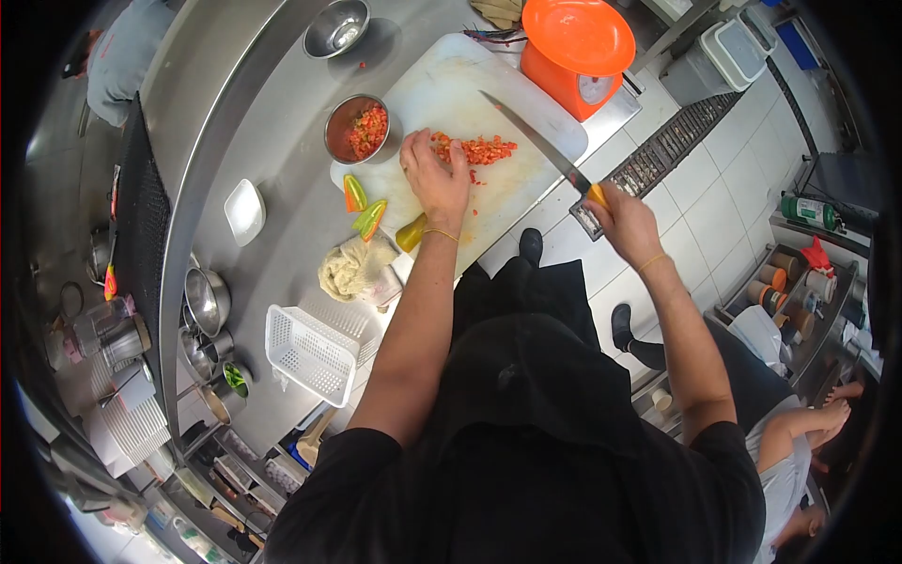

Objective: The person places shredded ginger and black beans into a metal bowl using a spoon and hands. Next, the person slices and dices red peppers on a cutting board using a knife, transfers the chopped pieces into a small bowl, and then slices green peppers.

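My right hand [625, 221] grips a long knife [540, 141] by its yellow handle, its blade over the right part of the white cutting board [442, 85]. On the board, my left hand [437, 179] touches the left end of a pile of diced red pepper [489, 150]; its fingers are bent and spread. A metal bowl with chopped pepper [365, 130] stands left of that hand. Two green-and-red pepper pieces [371, 218] lie near the board's lower left edge. A greenish-yellow pepper piece [411, 234] lies beside my left wrist.
An orange scale [578, 56] stands behind the board. An empty metal bowl [336, 28], a small white dish [244, 212], a beige cloth [352, 268] and a white basket [310, 355] rest on the counter. Another person [789, 451] is at the lower right.
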The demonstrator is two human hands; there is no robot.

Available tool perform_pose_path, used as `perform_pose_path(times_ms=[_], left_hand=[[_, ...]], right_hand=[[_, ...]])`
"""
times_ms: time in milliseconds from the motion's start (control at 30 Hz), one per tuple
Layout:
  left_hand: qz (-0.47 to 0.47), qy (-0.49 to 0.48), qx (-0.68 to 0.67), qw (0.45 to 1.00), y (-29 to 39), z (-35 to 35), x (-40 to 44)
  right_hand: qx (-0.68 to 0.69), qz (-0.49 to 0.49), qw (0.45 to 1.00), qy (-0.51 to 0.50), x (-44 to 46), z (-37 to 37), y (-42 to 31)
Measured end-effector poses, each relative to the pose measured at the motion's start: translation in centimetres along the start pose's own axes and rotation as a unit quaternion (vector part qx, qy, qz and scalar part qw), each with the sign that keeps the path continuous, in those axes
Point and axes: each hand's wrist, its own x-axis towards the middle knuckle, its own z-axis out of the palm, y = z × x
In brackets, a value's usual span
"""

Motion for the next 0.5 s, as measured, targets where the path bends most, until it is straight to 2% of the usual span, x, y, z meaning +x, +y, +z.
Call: perform_pose_path(times_ms=[100, 233, 400, 500], left_hand=[[0.03, 0.017, 0.136, 0.99, 0.2, 1.0, 0.7], [0.025, -0.048, 0.076, 0.996, 0.0, 2.3, 1.2], [0.071, -0.13, -0.005, 0.989, 2.8, 2.3, 0.1], [0.12, -0.097, 0.051, 0.987, 3.2, 3.1, -0.5]], right_hand=[[0.093, 0.1, 0.989, -0.05, -2.5, 0.5, -1.1], [0.187, 0.158, 0.968, -0.06, -4.4, 4.2, -1.6], [0.19, 0.116, 0.973, -0.066, -4.1, 7.4, -5.8], [0.187, 0.108, 0.974, -0.071, -3.6, 8.2, -8.2]])
